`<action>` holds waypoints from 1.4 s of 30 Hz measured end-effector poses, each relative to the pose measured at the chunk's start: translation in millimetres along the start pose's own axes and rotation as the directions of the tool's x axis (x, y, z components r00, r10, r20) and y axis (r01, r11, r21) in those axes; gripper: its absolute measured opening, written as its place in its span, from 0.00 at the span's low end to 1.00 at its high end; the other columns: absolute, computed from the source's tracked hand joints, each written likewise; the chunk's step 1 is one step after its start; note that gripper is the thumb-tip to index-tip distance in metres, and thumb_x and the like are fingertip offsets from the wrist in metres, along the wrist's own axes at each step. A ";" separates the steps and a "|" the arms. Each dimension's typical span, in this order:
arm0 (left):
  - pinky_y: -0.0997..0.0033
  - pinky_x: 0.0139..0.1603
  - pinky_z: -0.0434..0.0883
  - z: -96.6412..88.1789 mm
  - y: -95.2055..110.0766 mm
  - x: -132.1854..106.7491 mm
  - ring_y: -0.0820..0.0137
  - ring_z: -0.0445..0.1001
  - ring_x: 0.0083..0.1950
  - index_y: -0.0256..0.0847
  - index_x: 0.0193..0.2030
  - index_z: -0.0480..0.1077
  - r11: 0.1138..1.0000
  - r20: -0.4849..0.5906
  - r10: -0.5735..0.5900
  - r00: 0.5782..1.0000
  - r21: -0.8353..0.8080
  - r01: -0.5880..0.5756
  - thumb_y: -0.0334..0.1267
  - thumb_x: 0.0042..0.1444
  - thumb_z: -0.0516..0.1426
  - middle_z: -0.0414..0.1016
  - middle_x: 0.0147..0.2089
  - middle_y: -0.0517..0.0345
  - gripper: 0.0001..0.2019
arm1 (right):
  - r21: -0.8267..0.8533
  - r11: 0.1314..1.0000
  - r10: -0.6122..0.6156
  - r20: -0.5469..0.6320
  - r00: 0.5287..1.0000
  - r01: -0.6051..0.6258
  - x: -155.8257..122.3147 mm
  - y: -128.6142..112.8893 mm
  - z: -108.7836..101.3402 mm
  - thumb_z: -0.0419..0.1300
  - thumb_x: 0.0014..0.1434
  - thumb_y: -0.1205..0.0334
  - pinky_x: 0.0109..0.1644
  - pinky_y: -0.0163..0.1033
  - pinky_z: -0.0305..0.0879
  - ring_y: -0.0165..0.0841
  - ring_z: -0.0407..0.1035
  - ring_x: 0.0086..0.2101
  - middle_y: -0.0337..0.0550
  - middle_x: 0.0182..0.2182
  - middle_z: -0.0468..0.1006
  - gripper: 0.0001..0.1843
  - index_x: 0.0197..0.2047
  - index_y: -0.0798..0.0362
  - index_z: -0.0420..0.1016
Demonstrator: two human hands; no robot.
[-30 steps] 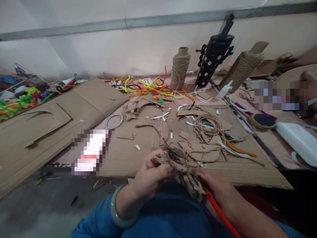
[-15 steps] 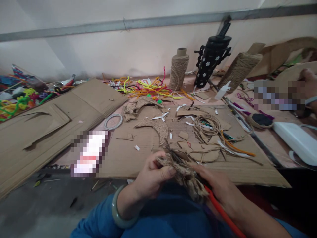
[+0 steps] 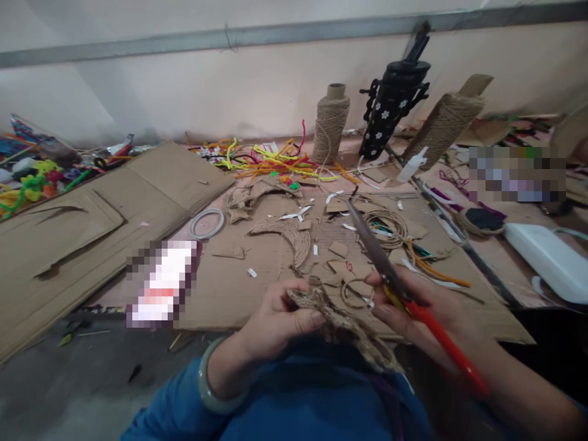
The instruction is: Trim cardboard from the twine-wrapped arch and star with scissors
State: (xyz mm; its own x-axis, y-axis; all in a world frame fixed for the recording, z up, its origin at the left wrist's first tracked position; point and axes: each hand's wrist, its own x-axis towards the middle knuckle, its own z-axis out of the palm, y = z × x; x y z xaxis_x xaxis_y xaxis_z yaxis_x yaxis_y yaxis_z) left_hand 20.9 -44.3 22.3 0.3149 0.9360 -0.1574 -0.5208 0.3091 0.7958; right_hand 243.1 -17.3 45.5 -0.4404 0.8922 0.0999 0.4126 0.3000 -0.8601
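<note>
In the head view, the left hand [image 3: 287,321] is at the lower centre of the frame, and the rough twine piece [image 3: 351,331] extends from its fingers. The long axis of this piece runs slantwise, from the centre down toward the lower right, and its far end lies over the blue garment [image 3: 316,392]. The left hand is nearer, since it touches the piece. The thumb presses on the upper end and the other fingers are bent behind it, so the grip is narrow.

The right hand [image 3: 443,300], in the lower right of the frame, is closed around a red-handled tool [image 3: 419,311]. From these fingers the piece lies to the left and below, near but apart. The dark blade points to the upper centre, away from the piece, over the cardboard sheet [image 3: 215,300]. Whether the blade is one or a closed pair, I cannot tell.
</note>
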 end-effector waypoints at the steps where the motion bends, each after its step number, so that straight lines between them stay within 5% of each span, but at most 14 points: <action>1: 0.72 0.35 0.71 0.9 2.1 0.5 0.71 0.75 0.30 0.37 0.32 0.76 1.000 0.018 -0.022 1.000 0.018 0.022 0.42 0.42 0.70 0.78 0.29 0.58 0.14 | 0.069 0.998 0.000 0.007 1.000 0.000 4.7 -4.3 -2.0 0.60 0.60 0.57 0.24 0.30 0.65 0.28 0.68 0.22 0.36 0.25 0.72 0.10 0.45 0.49 0.71; 4: 0.75 0.31 0.69 5.2 8.8 1.5 0.75 0.72 0.27 0.36 0.30 0.74 0.994 0.017 -0.077 0.997 0.083 0.075 0.39 0.41 0.71 0.76 0.26 0.61 0.13 | 0.148 0.988 -0.051 0.075 0.996 0.039 19.4 -19.3 -3.4 0.62 0.57 0.56 0.26 0.29 0.66 0.27 0.69 0.24 0.35 0.26 0.73 0.15 0.47 0.49 0.68; 10: 0.77 0.27 0.66 7.9 16.4 2.3 0.76 0.69 0.25 0.36 0.30 0.72 0.973 0.056 -0.138 0.989 0.194 0.125 0.40 0.46 0.68 0.72 0.24 0.62 0.12 | -0.137 0.977 -0.133 0.193 0.972 0.161 38.7 -43.1 0.2 0.63 0.53 0.62 0.28 0.32 0.64 0.28 0.67 0.25 0.36 0.27 0.73 0.10 0.40 0.51 0.71; 16: 0.76 0.28 0.66 5.8 21.5 4.7 0.76 0.69 0.26 0.37 0.30 0.71 0.950 0.122 -0.120 0.985 0.303 0.078 0.39 0.49 0.66 0.72 0.25 0.61 0.10 | -0.114 0.983 -0.101 0.321 0.942 0.145 43.4 -48.4 0.9 0.58 0.53 0.63 0.28 0.32 0.65 0.29 0.70 0.26 0.38 0.29 0.76 0.10 0.41 0.52 0.71; 27: 0.75 0.30 0.66 2.2 34.5 12.2 0.74 0.67 0.28 0.37 0.35 0.72 0.904 0.261 -0.205 0.943 0.419 0.081 0.36 0.52 0.62 0.71 0.28 0.60 0.06 | -0.048 0.984 -0.149 0.309 0.939 0.172 44.0 -45.2 3.4 0.54 0.53 0.67 0.26 0.31 0.63 0.28 0.68 0.25 0.37 0.27 0.75 0.08 0.38 0.51 0.70; 32: 0.75 0.30 0.66 0.1 35.5 14.0 0.74 0.68 0.28 0.38 0.38 0.71 0.922 0.163 -0.247 0.955 0.343 0.180 0.35 0.49 0.65 0.71 0.30 0.61 0.11 | 0.114 0.993 -0.063 0.261 0.963 0.034 42.6 -33.2 10.8 0.57 0.55 0.65 0.26 0.30 0.63 0.26 0.66 0.24 0.35 0.27 0.71 0.07 0.39 0.49 0.69; 35: 0.77 0.30 0.66 -0.8 34.3 15.0 0.76 0.69 0.28 0.38 0.36 0.71 0.949 0.102 -0.224 0.969 0.250 0.193 0.36 0.46 0.68 0.72 0.29 0.62 0.13 | 0.167 0.986 -0.025 0.192 0.981 -0.007 43.8 -28.2 15.2 0.59 0.53 0.65 0.20 0.29 0.55 0.23 0.58 0.20 0.33 0.26 0.67 0.08 0.38 0.49 0.67; 42: 0.74 0.29 0.72 2.7 17.5 11.3 0.73 0.73 0.27 0.36 0.33 0.72 0.967 -0.048 -0.211 0.976 -0.156 0.202 0.58 0.39 0.67 0.74 0.28 0.59 0.25 | 0.265 0.964 -0.005 0.026 1.000 -0.002 41.1 -24.7 22.5 0.59 0.54 0.62 0.21 0.30 0.55 0.24 0.57 0.21 0.33 0.27 0.63 0.09 0.40 0.48 0.65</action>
State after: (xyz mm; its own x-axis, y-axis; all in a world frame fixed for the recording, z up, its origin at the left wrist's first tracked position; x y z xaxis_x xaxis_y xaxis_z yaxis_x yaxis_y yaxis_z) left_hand 17.5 -28.8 36.0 0.3794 0.8565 -0.3500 -0.5638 0.5140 0.6465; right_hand 196.8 4.4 59.6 -0.4636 0.8813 0.0913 0.1871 0.1981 -0.9622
